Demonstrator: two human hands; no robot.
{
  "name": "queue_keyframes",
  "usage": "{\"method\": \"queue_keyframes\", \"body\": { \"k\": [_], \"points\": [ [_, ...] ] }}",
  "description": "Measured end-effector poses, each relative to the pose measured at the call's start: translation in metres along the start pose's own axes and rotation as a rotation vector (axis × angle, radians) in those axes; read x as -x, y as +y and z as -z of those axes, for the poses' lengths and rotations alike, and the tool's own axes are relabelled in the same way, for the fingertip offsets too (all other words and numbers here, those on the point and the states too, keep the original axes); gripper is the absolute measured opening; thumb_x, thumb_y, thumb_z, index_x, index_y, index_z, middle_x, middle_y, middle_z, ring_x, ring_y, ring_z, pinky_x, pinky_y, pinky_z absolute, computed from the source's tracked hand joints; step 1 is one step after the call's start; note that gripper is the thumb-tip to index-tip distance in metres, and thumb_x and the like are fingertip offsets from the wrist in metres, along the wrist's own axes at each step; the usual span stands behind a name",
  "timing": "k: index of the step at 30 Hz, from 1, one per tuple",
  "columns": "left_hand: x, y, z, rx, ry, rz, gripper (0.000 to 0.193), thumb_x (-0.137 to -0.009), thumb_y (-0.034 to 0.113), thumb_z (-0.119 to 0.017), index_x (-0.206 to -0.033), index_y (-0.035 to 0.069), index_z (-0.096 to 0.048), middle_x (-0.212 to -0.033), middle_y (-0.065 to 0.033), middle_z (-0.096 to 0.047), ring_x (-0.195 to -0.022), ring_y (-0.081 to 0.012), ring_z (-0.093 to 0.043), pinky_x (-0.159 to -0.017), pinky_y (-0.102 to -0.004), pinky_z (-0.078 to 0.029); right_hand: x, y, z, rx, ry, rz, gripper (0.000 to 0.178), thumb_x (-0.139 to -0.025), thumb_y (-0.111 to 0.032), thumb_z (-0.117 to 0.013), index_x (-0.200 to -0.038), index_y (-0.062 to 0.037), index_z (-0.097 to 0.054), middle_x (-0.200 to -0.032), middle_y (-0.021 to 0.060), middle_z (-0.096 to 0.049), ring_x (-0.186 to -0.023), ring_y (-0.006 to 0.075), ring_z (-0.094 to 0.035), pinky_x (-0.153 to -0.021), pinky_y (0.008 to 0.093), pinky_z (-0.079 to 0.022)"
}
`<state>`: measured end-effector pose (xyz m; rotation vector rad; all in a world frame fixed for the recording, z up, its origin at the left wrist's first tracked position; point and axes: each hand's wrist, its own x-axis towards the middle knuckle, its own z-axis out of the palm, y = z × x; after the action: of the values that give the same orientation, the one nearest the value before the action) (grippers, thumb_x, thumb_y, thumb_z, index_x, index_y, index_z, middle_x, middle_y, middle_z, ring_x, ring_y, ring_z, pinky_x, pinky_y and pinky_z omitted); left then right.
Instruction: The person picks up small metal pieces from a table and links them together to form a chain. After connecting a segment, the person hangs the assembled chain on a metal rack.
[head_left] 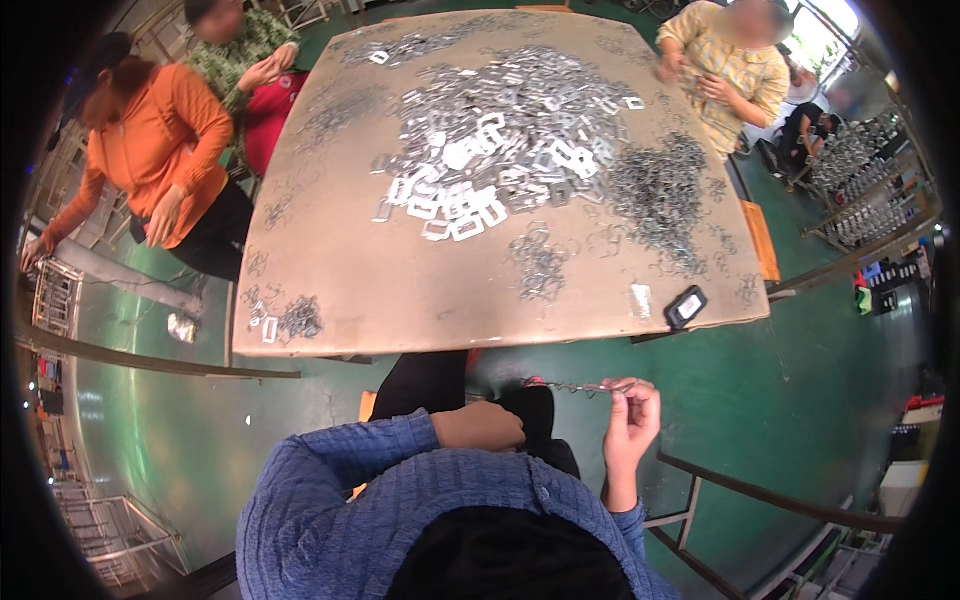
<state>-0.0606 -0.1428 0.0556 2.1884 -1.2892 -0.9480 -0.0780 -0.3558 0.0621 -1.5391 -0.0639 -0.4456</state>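
My right hand (632, 420) is raised in front of the table's near edge, thumb and fingers pinched together. Between them is one end of a thin string of small linked wire hooks (575, 388), which stretches leftward over my lap. My left hand (488, 426) rests low across my dark-trousered legs, and its fingers are hidden from view. On the brown table (400, 290) lies a large heap of flat silver rectangular metal frames (490, 150). Loose wire hooks form a dense dark pile (660, 195) to its right and a smaller pile (538, 262) nearer me.
A black device (686, 308) with a lit face lies at the table's near right corner. Hooks and a small frame (270, 328) sit at the near left corner. Co-workers in orange (165, 150), green and yellow (740, 70) are around the table. A metal rail (770, 500) stands beside me.
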Motion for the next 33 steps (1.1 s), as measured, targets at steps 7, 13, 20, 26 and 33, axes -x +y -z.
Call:
{"method": "queue_keyframes", "body": {
  "k": [7,13,20,26,33],
  "points": [
    [-0.072,0.0,0.03,-0.161,-0.115,-0.351,0.021,-0.077,0.025,-0.053,-0.088,0.008,-0.059,-0.084,-0.0062,-0.058,-0.075,-0.0277,-0.063,-0.062,-0.04,-0.049,-0.017,0.002,0.031,0.08,0.074,-0.018,0.01,-0.086,0.007,-0.051,-0.088,-0.0008,-0.046,-0.09,0.0099,-0.052,-0.086,0.021,-0.058,-0.082,0.0345,-0.049],
    [-0.136,-0.015,0.047,-0.281,-0.238,-0.585,0.018,-0.075,0.026,-0.052,-0.086,0.013,-0.057,-0.081,-0.0039,-0.056,-0.072,-0.0256,-0.061,-0.065,-0.0379,-0.044,-0.033,-0.004,0.047,0.179,0.242,-0.023,0.011,-0.084,0.009,-0.051,-0.087,-0.0002,-0.046,-0.09,0.0109,-0.052,-0.086,0.0211,-0.058,-0.081,0.0338,-0.049],
    [-0.157,-0.015,0.084,-0.205,0.048,-0.931,0.015,-0.072,0.03,-0.053,-0.08,0.017,-0.052,-0.08,-0.0004,-0.051,-0.075,-0.0188,-0.057,-0.067,-0.0347,-0.036,-0.053,-0.027,0.054,0.226,0.38,-0.04,0.011,-0.085,0.009,-0.049,-0.087,-0.0008,-0.045,-0.088,0.0101,-0.052,-0.085,0.0197,-0.056,-0.082,0.0349,-0.049],
    [-0.164,-0.009,0.083,-0.205,0.28,-1.06,0.014,-0.071,0.031,-0.053,-0.076,0.018,-0.051,-0.076,0.0017,-0.049,-0.071,-0.0161,-0.055,-0.063,-0.034,-0.035,-0.068,-0.038,0.056,0.249,0.36,-0.026,0.008,-0.086,0.005,-0.049,-0.086,-0.0012,-0.044,-0.087,0.0096,-0.051,-0.085,0.0194,-0.056,-0.082,0.0354,-0.048],
    [-0.182,0.04,0.073,-0.265,0.362,-1.224,0.013,-0.072,0.029,-0.053,-0.072,0.016,-0.05,-0.075,0.0017,-0.049,-0.065,-0.0152,-0.053,-0.059,-0.0335,-0.035,-0.068,-0.041,0.068,0.222,0.281,-0.038,0.009,-0.086,0.007,-0.048,-0.086,-0.0014,-0.045,-0.085,0.009,-0.051,-0.083,0.0185,-0.054,-0.084,0.036,-0.048]
  ]
}}
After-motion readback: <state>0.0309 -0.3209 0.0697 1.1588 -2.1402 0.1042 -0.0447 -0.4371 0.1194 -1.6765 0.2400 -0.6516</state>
